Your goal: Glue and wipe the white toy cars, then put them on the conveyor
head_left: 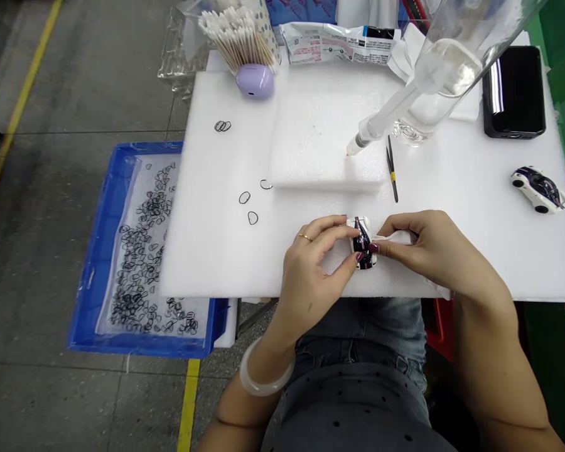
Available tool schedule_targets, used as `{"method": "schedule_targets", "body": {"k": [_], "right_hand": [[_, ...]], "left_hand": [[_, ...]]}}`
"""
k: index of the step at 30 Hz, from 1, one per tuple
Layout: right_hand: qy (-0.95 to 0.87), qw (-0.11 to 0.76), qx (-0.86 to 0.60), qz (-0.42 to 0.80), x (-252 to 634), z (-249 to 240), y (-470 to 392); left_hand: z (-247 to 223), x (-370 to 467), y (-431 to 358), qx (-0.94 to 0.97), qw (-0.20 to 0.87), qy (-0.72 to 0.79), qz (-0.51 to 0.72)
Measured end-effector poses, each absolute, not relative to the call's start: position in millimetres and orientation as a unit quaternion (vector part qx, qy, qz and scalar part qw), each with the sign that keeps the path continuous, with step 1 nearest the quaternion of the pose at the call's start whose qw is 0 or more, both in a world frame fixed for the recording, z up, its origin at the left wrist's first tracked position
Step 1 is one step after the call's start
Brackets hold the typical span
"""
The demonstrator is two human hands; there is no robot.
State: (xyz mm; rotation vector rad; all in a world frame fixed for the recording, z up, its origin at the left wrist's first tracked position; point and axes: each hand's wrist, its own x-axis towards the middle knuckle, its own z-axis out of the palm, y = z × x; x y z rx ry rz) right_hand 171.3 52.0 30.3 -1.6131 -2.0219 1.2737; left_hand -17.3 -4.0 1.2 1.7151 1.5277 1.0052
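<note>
A small white and dark blue toy car point(363, 243) rests on the white foam board near its front edge. My left hand point(313, 260) grips the car from the left, fingertips on its far part and thumb on its near part. With my right hand point(417, 242) I pinch a white wipe point(398, 236), its tip against the car's right side. A second toy car point(540, 189) stands at the right of the board. Black tweezers point(392, 169) with a yellow band lie beyond my right hand.
A raised foam block point(327, 138) carries the tip of a syringe point(381, 122). Behind are a clear bottle point(433, 100), black device point(514, 93), cotton swabs point(238, 41) and purple case point(255, 81). Thin black rings point(253, 218) lie left; a blue tray point(98, 251) holds many more.
</note>
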Motion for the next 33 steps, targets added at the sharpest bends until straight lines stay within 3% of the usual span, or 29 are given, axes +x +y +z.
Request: {"method": "schedule_targets", "body": {"k": [15,21,33], "right_hand": [[-0.730,0.030,-0.526,0.434,170,38,68],[-0.727,0.068,-0.468,0.498,178,35,68],[-0.734,0.076,-0.477,0.477,177,33,66]], "left_hand": [[2,-20,0,0.666,0.314,0.568,0.369],[1,-23,-1,0.665,0.323,0.564,0.369],[0,-25,0,0.667,0.327,0.555,0.374]]}}
